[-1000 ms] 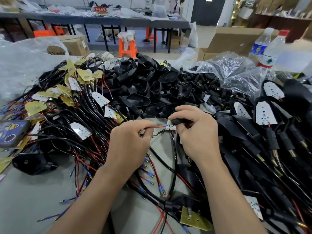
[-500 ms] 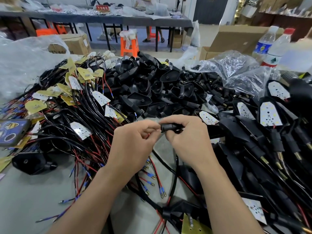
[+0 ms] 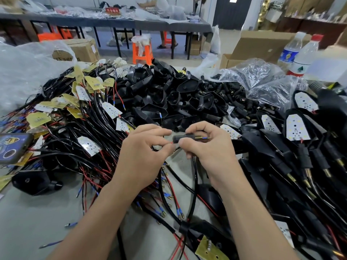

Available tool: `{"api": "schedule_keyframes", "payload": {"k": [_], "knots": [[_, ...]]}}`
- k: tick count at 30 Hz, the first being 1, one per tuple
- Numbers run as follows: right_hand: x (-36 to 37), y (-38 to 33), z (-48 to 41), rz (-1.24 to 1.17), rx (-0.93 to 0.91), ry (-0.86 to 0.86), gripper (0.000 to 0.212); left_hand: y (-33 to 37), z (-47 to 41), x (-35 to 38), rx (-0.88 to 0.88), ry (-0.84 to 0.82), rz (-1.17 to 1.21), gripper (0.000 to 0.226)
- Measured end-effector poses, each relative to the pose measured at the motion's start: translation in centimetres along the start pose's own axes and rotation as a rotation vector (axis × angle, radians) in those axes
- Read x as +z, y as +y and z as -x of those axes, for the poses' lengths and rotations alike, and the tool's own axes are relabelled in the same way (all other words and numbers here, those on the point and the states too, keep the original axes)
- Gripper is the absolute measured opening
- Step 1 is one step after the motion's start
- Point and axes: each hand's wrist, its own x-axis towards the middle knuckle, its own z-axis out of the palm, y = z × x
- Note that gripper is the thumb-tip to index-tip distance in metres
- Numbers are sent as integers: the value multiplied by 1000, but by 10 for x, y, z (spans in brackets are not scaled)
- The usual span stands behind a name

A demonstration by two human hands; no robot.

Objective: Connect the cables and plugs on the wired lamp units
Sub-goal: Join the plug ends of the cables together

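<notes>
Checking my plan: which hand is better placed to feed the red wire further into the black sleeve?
Left, probably: the left hand pinches the red wire at the black sleeve's mouth; the right hand grips the sleeve.

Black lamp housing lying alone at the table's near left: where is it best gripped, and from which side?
Probably the short round stem of the black lamp housing, approached from the near right. The stem juts clear over bare table, leaving room to close round it, while tangled wires crowd the shell's far side.
</notes>
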Motion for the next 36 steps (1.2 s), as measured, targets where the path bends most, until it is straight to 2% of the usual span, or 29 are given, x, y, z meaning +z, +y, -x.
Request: {"api": "schedule_keyframes", "payload": {"k": [3,7,11,13,15,16,18,19,21,23,25,28,30,32,36], "knots": [[10,1,3,-56,4,26,20,-1,0,-2,41,0,25,10],[12,-5,3,-338,117,56,6,2,0,-2,-2,19,48,12],[10,-7,4,-397,145,-16,34,3,3,2,-9,64,11,14],[10,-7,4,-396,134,-26,39,3,4,3,15,82,4,17],[11,-7,4,-387,119,-5,40,4,4,2,26,106,37,10],[11,-6,3,-387,112,7,40,4,3,2,-5,124,80,6],[10,-7,2,-376,110,15,39,0,0,1,-164,169,224,30],[10,-8,2,-362,111,7,39,-1,-3,-1,-279,177,328,34],[11,-7,3,-324,107,-25,38,-2,-9,-3,-487,105,596,20],[14,-5,5,-249,92,-51,39,2,-10,-6,-560,-6,810,14],[17,-2,6,-149,73,-32,38,3,-9,-10,-538,-41,937,15],[17,1,5,-94,57,80,36,1,-11,-19,-479,-21,967,15],[13,1,3,-162,73,184,35,1,-11,-21,-454,4,931,13],[9,1,1,-247,99,255,35,3,-11,-21,-473,57,923,25],[8,2,-1,-344,161,272,36,9,-10,-20,-425,98,807,31]]}}
